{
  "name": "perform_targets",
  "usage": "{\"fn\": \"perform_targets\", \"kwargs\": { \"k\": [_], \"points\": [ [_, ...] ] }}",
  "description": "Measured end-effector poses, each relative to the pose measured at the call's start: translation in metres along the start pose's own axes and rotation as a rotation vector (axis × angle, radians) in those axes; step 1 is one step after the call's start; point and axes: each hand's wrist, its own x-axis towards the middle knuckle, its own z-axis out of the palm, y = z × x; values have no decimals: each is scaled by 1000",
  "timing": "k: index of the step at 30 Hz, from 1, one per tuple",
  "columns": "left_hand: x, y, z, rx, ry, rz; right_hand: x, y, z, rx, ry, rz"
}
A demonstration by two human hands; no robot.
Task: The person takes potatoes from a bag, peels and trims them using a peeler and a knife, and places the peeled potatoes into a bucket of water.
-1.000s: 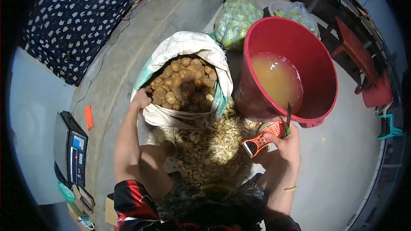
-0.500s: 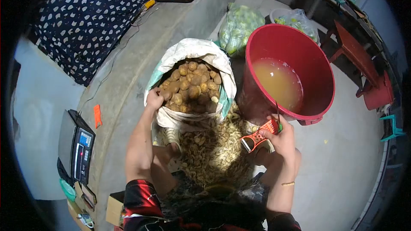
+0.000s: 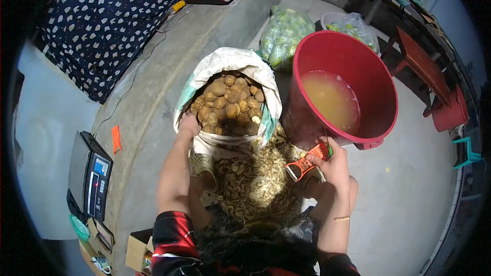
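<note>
A white sack point(image 3: 225, 61) with green stripes stands with its mouth rolled back, full of brown unpeeled potatoes point(image 3: 232, 97). My left hand point(image 3: 189, 124) is closed at the sack's front left rim, its fingertips partly hidden. My right hand point(image 3: 333, 163) is closed around an orange peeler point(image 3: 306, 162), its blade end pointing left. A thin dark object with a green part also sticks up from that hand, too small to name surely. Peelings point(image 3: 255, 179) lie heaped on the floor between my feet, below both hands.
A big red tub point(image 3: 343, 46) holding cloudy water stands right of the sack. Behind are bags of green vegetables point(image 3: 287, 36). Scales point(image 3: 97, 184) and an orange peeler point(image 3: 116, 139) lie on the concrete ledge at left. A red stool point(image 3: 422, 66) stands at right.
My left hand has shifted slightly down and right along the sack's rim. Some potatoes near it sit differently. My right hand still holds the peeler, slightly further left.
</note>
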Motion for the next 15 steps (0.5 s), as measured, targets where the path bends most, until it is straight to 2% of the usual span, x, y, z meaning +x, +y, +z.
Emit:
{"fn": "perform_targets", "kwargs": {
  "k": [1,3,9,12,13,15],
  "points": [
    [4,3,1,1,0,-1,1,-1,1,-13,-5,-6],
    [13,11,1,-24,-130,-176,2,-3,2,-28,-8,-7],
    [12,24,-2,-9,11,-218,9,3,6,-70,-29,-24],
    [16,6,3,-307,204,-122,9,9,10,-17,23,-120],
    [15,2,-1,-300,213,-126,9,7,10,-15,1,-81],
    [8,6,-15,-633,203,-39,8,0,10,1,-15,-51]
  ]
}}
